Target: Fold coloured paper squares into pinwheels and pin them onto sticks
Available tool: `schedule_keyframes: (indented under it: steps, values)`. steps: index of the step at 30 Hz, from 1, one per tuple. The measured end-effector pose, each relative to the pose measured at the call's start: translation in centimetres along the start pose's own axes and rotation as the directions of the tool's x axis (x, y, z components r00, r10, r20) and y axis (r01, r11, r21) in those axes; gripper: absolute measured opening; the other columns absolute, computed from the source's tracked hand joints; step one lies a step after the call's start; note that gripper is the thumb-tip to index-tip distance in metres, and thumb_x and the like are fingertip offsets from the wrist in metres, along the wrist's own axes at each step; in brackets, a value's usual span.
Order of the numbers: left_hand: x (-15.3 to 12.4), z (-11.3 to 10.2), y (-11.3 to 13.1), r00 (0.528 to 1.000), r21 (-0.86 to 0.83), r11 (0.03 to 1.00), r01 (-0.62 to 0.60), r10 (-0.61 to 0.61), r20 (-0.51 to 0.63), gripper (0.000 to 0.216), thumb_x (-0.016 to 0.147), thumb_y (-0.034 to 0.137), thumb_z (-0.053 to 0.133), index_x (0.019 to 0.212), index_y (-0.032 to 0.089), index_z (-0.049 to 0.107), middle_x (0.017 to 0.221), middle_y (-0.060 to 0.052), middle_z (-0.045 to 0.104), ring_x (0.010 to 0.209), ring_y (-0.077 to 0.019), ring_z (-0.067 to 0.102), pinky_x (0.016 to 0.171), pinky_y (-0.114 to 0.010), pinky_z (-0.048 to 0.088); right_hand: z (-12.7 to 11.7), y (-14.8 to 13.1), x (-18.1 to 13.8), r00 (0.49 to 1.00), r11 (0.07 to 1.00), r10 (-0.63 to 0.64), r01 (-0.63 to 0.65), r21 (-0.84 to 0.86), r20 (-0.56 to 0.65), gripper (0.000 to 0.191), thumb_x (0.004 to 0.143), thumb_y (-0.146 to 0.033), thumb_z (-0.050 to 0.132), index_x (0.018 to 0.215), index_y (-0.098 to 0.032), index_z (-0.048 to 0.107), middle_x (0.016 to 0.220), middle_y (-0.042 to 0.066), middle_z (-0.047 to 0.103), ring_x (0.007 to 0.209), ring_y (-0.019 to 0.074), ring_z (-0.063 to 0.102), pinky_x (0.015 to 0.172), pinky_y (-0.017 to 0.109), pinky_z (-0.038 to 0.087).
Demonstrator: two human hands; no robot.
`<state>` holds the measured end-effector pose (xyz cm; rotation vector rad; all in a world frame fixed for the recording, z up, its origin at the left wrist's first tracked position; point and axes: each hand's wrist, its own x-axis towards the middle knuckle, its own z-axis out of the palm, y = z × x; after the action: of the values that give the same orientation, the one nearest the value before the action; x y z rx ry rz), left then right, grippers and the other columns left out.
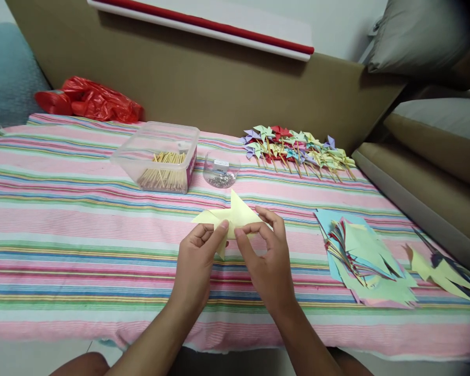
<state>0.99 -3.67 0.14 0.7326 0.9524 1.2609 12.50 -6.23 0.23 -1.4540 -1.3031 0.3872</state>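
A pale yellow paper pinwheel, its blades folded toward the centre, is held just above the striped cloth between both hands. My left hand pinches it near the middle, thumb on top. From the other side my right hand grips it, thumb and index finger near the centre and other fingers curled behind. The fingers partly hide the pinwheel's centre. Beyond it stand a clear plastic box of wooden sticks and a small clear container with tiny metal pins.
Finished pinwheels on sticks lie in a heap at the back right. A stack of cut coloured paper rests at right, with scissors and yellow paper beyond. A red plastic bag sits at back left. Cushions border the right side.
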Motion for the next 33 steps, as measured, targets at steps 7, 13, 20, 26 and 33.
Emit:
schedule_keyframes:
  steps: [7,13,20,26,33]
  values:
    - [-0.2,0.1,-0.1,0.999,-0.015,0.999,0.039,-0.039,0.011,0.025,0.075,0.037,0.082,0.072,0.018,0.067,0.070,0.003,0.062,0.067,-0.0111,0.054,0.063,-0.023,0.044,0.1,0.0,0.1,0.999,1.000,0.004,-0.005,-0.007,-0.051,0.015,0.086,-0.033,0.066,0.076,-0.022,0.067,0.128,0.009,0.055,0.126,0.0276,0.051,0.108,0.050,0.038]
    - [-0.2,0.1,-0.2,0.999,-0.023,0.999,0.040,-0.040,0.018,0.025,0.076,0.036,0.082,0.071,0.018,0.066,0.070,0.003,0.062,0.066,-0.0106,0.054,0.062,-0.022,0.044,0.2,0.0,0.1,0.999,1.000,-0.003,0.003,-0.008,-0.050,0.013,0.084,-0.030,0.068,0.074,-0.022,0.067,0.125,0.010,0.056,0.124,0.0273,0.052,0.107,0.049,0.039]
    - [-0.2,0.0,-0.4,0.999,-0.029,0.999,0.044,-0.044,0.013,0.025,0.076,0.035,0.083,0.071,0.018,0.065,0.071,0.003,0.063,0.067,-0.0108,0.055,0.063,-0.022,0.043,0.3,-0.1,0.0,0.999,1.000,-0.009,0.009,-0.008,-0.050,0.014,0.085,-0.029,0.068,0.073,-0.021,0.065,0.124,0.010,0.057,0.124,0.0266,0.052,0.108,0.046,0.038]
    - [-0.2,0.0,-0.2,0.998,0.058,0.998,-0.020,0.017,0.053,0.030,0.080,0.037,0.078,0.066,0.018,0.059,0.066,0.003,0.059,0.062,-0.0103,0.048,0.059,-0.021,0.039,0.6,0.0,-0.2,0.998,0.999,-0.037,0.037,-0.002,-0.057,0.012,0.084,-0.028,0.069,0.080,-0.021,0.060,0.121,0.010,0.057,0.125,0.0262,0.052,0.107,0.047,0.039]
    - [0.1,-0.3,0.5,0.982,0.271,0.950,-0.153,0.116,0.149,0.031,0.086,0.043,0.071,0.070,0.020,0.057,0.068,0.003,0.053,0.066,-0.0130,0.046,0.062,-0.024,0.038,-0.8,0.6,0.8,0.987,0.973,0.157,-0.161,0.165,0.040,0.050,0.073,-0.039,0.080,0.118,-0.025,0.061,0.132,0.009,0.052,0.123,0.0266,0.054,0.100,0.044,0.049]
